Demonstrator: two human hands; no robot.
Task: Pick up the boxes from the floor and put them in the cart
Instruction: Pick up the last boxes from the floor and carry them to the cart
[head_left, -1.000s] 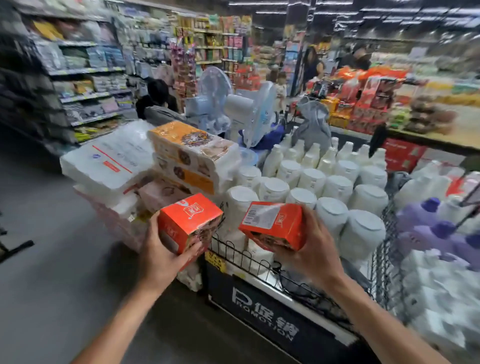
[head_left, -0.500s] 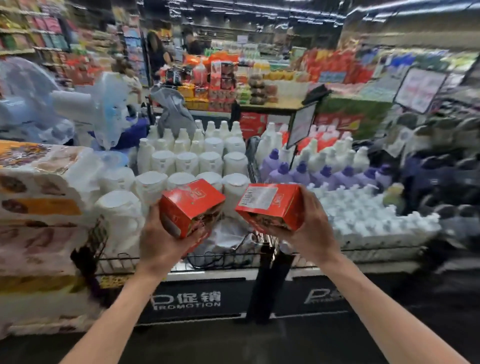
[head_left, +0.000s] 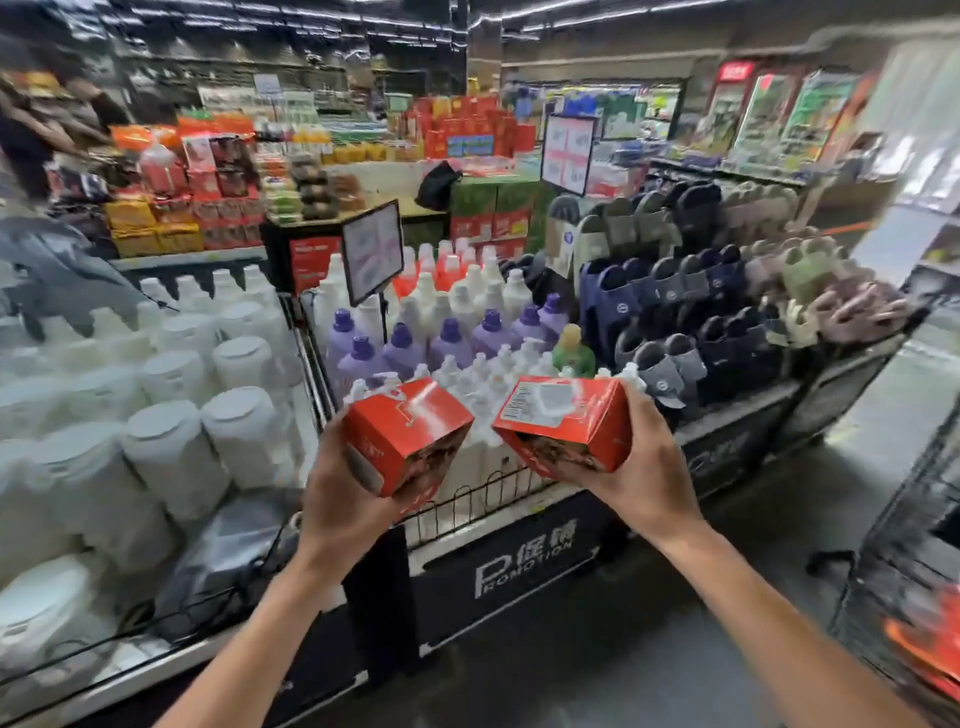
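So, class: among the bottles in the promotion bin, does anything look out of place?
Yes: one green bottle sits alone between the purple bottles and the slippers. It matches nothing round it, so it looks misplaced.

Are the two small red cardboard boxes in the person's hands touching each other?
Apart. The head view shows white bottles through a clear gap between the left red cardboard box and the right red cardboard box.
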